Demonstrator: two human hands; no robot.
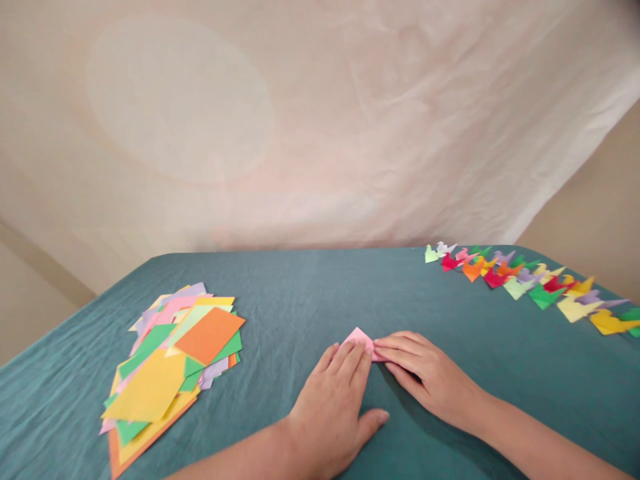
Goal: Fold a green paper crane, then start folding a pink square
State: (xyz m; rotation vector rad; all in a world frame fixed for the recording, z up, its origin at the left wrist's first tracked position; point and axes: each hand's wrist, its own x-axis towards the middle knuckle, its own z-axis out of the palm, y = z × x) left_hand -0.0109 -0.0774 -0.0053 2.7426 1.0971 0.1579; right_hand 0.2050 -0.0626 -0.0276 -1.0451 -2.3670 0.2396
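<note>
A small piece of pink origami paper point(357, 333), folded to a point at the top, lies on the table in front of me. My left hand point(336, 400) rests flat across its left and middle part, fingers stretched out and thumb held apart. At the paper's right corner, my right hand point(429, 373) has its fingers close together, gripping the edge. Both hands cover much of the lower part, so the folds beneath them are hidden.
Loose coloured paper sheets point(150, 387) lie in a messy pile on the left. Several folded paper birds point(517, 287) stand in rows along the right back edge. A dark green cloth point(300, 293) covers the table, with a pale hanging sheet point(320, 133) behind it.
</note>
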